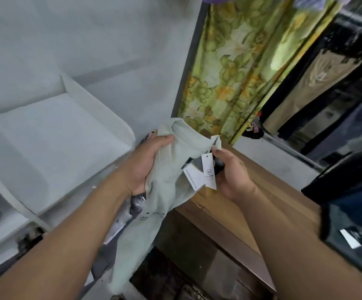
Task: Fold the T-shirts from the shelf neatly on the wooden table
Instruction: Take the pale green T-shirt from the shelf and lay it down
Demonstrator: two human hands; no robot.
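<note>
A pale green collared T-shirt point(171, 178) hangs in the air between my hands, just left of the wooden table point(262, 202). My left hand point(145, 163) grips the shirt at the collar and shoulder, thumb over the cloth. My right hand point(230, 172) holds the other collar end together with white paper tags point(199, 174) that dangle from it. The shirt's lower part drops down past the table's left edge. The white shelf point(52, 144) lies to the left, its compartment bare.
A green and yellow flowered curtain point(236, 68) hangs behind the table. Dark and beige garments point(318, 83) hang at the right. A dark packed garment point(353, 234) sits at the table's right end. Grey plastic-wrapped items point(136, 204) lie below the shirt.
</note>
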